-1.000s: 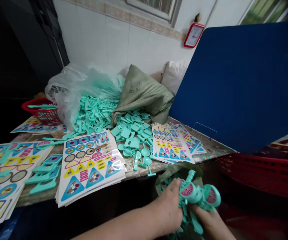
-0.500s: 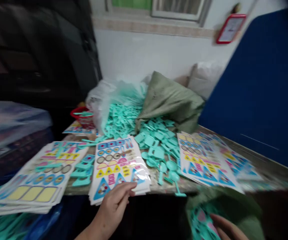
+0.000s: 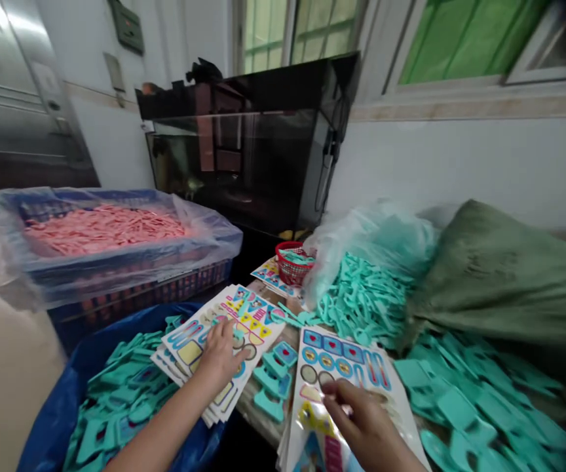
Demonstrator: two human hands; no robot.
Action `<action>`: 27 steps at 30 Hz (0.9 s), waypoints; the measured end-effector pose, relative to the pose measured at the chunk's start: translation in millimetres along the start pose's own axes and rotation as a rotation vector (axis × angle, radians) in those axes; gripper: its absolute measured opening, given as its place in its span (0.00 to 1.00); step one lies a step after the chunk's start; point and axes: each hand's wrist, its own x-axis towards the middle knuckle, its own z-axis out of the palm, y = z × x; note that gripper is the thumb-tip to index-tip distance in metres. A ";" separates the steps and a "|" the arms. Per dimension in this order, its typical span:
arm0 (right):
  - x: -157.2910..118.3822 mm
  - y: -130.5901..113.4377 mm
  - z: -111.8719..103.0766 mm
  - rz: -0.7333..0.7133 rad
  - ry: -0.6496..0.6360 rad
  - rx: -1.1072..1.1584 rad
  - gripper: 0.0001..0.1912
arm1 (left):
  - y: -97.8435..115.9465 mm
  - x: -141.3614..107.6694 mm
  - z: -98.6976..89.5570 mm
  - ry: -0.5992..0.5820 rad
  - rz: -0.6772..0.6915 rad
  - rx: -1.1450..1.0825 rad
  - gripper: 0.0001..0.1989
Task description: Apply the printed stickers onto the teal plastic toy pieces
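My left hand [image 3: 220, 354] reaches over the left stack of sticker sheets [image 3: 192, 351], its fingers curled down at a small teal piece lying there; what they hold is hard to make out. Above the middle sticker stack [image 3: 312, 413] is my right hand [image 3: 356, 413], thumb and forefinger pinched together, with anything between them too small to tell. Between the two stacks lie several teal plastic pieces [image 3: 274, 383], some bearing stickers. Loose teal pieces [image 3: 479, 393] spread over the table at the right.
A blue bag [image 3: 52, 413] of teal pieces stands at the lower left, below a lined crate [image 3: 116, 259] of pink pieces. Behind the stacks are a red basket [image 3: 293, 270], a clear plastic bag [image 3: 371, 229] and a green sack [image 3: 504, 275]. A glass tank [image 3: 244, 157] stands behind.
The view has swung left, bringing the crate and blue bag into sight. My left hand has moved from the middle stack to the left one; my right hand has left the green bag for the middle stack.
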 end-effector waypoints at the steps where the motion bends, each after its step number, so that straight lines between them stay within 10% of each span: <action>1: 29.8 -3.9 6.5 -0.035 0.017 -0.182 0.15 | -2.7 5.7 2.3 -0.036 -0.002 0.007 0.35; 9: 163.9 1.1 58.9 0.037 0.024 -0.499 0.26 | -31.3 42.3 -11.1 -0.290 0.167 0.020 0.25; 18: 175.7 5.9 65.7 0.098 0.019 -0.598 0.22 | -50.3 70.9 -23.4 -0.387 0.342 0.002 0.08; 27: 154.8 17.0 43.9 0.075 0.069 -0.441 0.17 | -32.8 97.1 -8.1 -0.182 0.076 0.004 0.13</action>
